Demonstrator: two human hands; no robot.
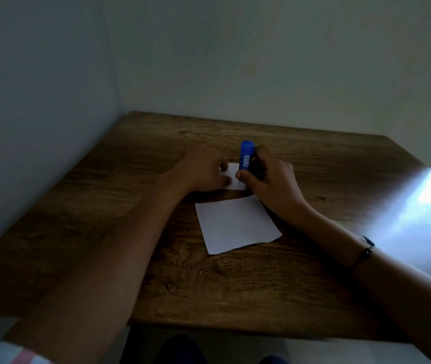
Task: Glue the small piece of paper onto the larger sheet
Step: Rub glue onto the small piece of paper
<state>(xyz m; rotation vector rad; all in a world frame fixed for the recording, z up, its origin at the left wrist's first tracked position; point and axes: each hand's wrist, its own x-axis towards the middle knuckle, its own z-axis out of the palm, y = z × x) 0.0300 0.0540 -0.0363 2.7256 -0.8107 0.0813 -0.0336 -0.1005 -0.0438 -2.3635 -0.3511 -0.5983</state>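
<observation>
Pale wall close along the left edge of the wooden surface, bare wood beside it. Left hand palm down, fingers curled together, pinning the small piece of paper flat. Blue glue stick upright over that paper, gripped by the right hand, fingers wrapped round it. Larger sheet just nearer, lying flat, apart from the small piece. Dark bracelet on the right wrist. Sunlit patch on open wood far right.
</observation>
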